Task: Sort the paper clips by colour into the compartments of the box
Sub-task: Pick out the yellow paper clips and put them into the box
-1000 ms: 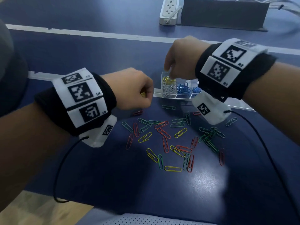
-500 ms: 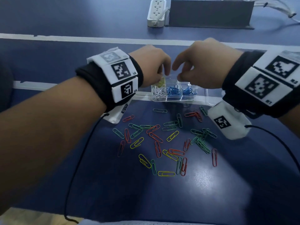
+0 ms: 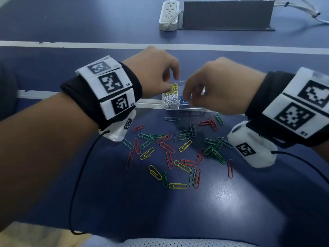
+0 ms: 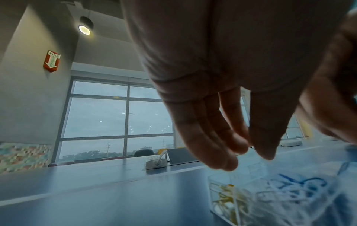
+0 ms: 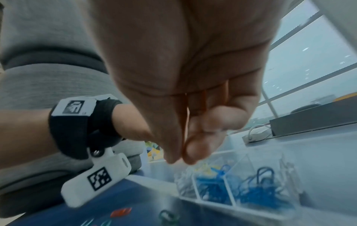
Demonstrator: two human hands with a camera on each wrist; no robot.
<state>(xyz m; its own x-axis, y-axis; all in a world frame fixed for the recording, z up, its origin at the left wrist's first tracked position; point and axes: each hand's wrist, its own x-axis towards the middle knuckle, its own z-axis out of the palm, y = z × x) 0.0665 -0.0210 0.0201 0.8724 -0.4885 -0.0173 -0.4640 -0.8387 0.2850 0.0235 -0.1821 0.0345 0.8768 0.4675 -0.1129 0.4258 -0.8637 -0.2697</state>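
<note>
Both of my hands hover over the clear compartment box point(image 3: 173, 102), which stands at the far edge of the loose clips so that each carry is short. My left hand point(image 3: 156, 72) hangs above the box's left end with its fingers point(image 4: 216, 137) straight, pointing down and holding nothing, directly over the yellow clips point(image 3: 174, 87) in the far-left compartment; I judge a yellow clip has just been let go there, though no clip shows in the air. My right hand point(image 3: 217, 86) is poised just beside it, thumb and fingertips point(image 5: 193, 151) drawn together; the right wrist view shows thin reddish lines between them that may be a clip, but I cannot tell for certain. Beneath it lie the white clips point(image 3: 171, 100) in the near-left compartment and the blue clips point(image 5: 214, 186) in the next compartments to the right. The unsorted clips point(image 3: 178, 152), red, green and yellow, remain scattered flat on the blue table point(image 3: 231, 202) between the box and my body, mostly apart, with one tangle of green clips point(image 3: 216, 148) near my right wrist. No red or green compartment is visible as filled, so I judge the sorting roughly half done. A power strip point(image 3: 169, 15) lies at the far edge.
</note>
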